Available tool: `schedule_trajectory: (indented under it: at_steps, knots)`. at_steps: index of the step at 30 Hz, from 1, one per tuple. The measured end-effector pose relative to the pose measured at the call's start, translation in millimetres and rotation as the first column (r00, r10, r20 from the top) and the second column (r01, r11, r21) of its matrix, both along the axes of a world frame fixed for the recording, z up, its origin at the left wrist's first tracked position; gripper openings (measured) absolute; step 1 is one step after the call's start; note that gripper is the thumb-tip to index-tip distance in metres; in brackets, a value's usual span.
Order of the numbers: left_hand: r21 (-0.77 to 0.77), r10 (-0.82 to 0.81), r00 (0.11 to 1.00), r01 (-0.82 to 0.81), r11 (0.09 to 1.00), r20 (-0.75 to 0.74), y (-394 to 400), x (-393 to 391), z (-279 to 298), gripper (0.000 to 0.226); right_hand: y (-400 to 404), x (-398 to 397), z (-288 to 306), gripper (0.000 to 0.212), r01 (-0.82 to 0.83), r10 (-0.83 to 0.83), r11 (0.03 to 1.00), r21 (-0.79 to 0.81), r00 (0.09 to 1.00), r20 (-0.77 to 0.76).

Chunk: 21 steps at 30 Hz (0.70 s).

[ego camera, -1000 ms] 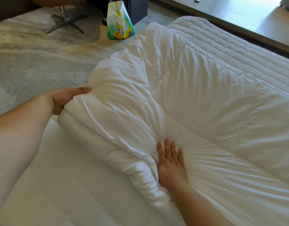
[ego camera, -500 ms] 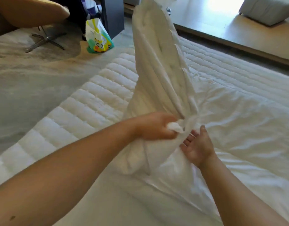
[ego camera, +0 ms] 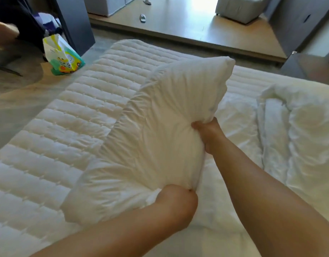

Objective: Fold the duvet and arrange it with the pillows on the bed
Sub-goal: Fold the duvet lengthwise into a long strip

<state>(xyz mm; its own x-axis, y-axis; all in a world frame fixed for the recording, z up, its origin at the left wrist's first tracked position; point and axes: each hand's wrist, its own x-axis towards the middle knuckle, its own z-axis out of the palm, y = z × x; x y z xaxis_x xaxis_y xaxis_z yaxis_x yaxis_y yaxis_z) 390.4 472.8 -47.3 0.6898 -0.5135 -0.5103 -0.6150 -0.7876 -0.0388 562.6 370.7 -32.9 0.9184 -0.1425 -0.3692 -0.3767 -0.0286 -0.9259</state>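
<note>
Both hands' fingers buried in a bunched duvet (ego camera: 156, 130), left hand (ego camera: 175, 204) and right hand (ego camera: 209, 134) gripping it, fingertips hidden

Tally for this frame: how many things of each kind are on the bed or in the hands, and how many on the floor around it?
Pillow, gripped by the left hand and right hand: 1
Duvet bundle on the quilted bed: 1
Colourful bag on the floor: 1
Slippers on the wooden floor: 2
Total: 5
</note>
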Motion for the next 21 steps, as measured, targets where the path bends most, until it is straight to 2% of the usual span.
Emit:
schedule_trajectory:
  at_steps: [1, 2, 4, 7, 9, 11, 12, 14, 17, 19, 21]
  knots:
    - [-0.021, 0.023, 1.0, -0.023, 1.0, 0.005, -5.1, -3.1, 4.9, 0.058, -6.9, 3.5, 4.1, 0.05, 0.02, -0.02, 1.0, 0.006, 1.0, 0.0]
    - [-0.085, 0.06, 0.998, -0.058, 0.995, 0.019, -11.5, -5.9, 14.5, 0.065, -14.2, 6.6, 11.6, 0.041, 0.046, -0.046, 0.999, 0.002, 0.999, 0.015]
    - [-0.198, 0.08, 0.994, -0.065, 0.978, 0.069, -27.3, -12.9, 32.0, 0.074, -29.9, 13.8, 30.0, 0.036, 0.111, -0.113, 0.993, 0.032, 0.991, 0.077]
    - [-0.257, 0.085, 0.991, -0.056, 0.965, 0.103, -61.0, -20.1, 56.2, 0.081, -66.9, 23.9, 38.6, 0.031, 0.19, -0.192, 0.981, 0.032, 0.976, 0.106]
    - [-0.247, 0.053, 0.999, -0.048, 0.968, 0.013, -88.4, -22.1, 40.7, 0.077, -101.4, 23.9, 17.3, 0.035, 0.205, -0.205, 0.975, -0.09, 0.979, 0.009]
    - [-0.171, 0.089, 0.981, -0.119, 0.978, -0.174, -108.3, -23.1, 22.6, 0.076, -132.8, 22.3, -20.8, 0.04, 0.15, -0.19, 0.951, -0.27, 0.973, -0.129]
    - [-0.143, 0.122, 0.966, -0.158, 0.977, -0.229, -114.4, -23.5, 15.4, 0.076, -143.6, 21.2, -40.4, 0.04, 0.107, -0.171, 0.941, -0.321, 0.969, -0.181]
    - [-0.113, 0.162, 0.956, -0.194, 0.974, -0.247, -119.4, -23.0, -4.0, 0.076, -149.5, 19.3, -60.5, 0.043, 0.049, -0.13, 0.942, -0.331, 0.965, -0.228]
    - [-0.141, 0.207, 0.954, -0.241, 0.96, -0.218, -120.8, -20.1, -12.3, 0.078, -140.7, 20.9, -43.1, 0.039, 0.046, -0.119, 0.92, -0.39, 0.979, -0.166]
    - [-0.213, 0.237, 0.966, -0.255, 0.943, -0.108, -122.0, -18.6, -23.4, 0.083, -134.0, 30.1, -20.5, 0.033, 0.087, -0.112, 0.904, -0.419, 0.993, -0.034]
    - [-0.178, 0.273, 0.961, -0.277, 0.944, -0.046, -126.3, -16.9, -14.7, 0.089, -127.7, 38.3, 2.0, 0.029, 0.141, -0.099, 0.909, -0.392, 0.987, 0.126]
